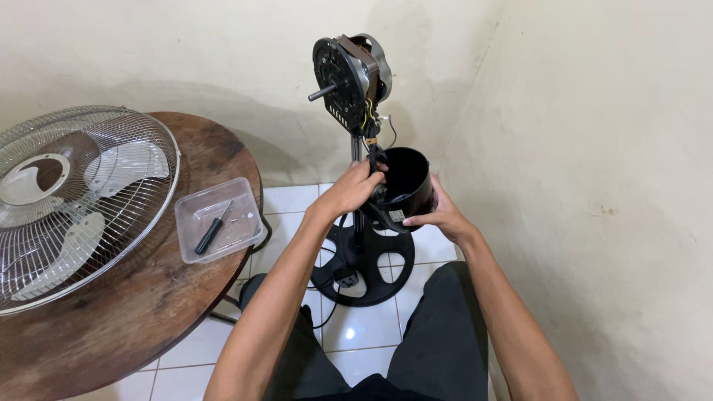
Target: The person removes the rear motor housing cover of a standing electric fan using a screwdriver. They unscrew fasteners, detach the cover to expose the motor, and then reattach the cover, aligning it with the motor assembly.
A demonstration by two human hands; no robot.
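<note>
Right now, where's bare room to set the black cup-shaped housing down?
Bare wood on the round wooden table, near edge, below the wire fan grille and clear plastic tray. Also white floor tiles between the knees. Crowded around the black fan base.

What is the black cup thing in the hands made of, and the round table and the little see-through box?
The black cover held by the left hand and right hand looks like smooth, slightly glossy plastic. The round table seems worn dark wood, with grain and scuffed patches. The little box is probably clear plastic: a screwdriver shows through it.
</note>
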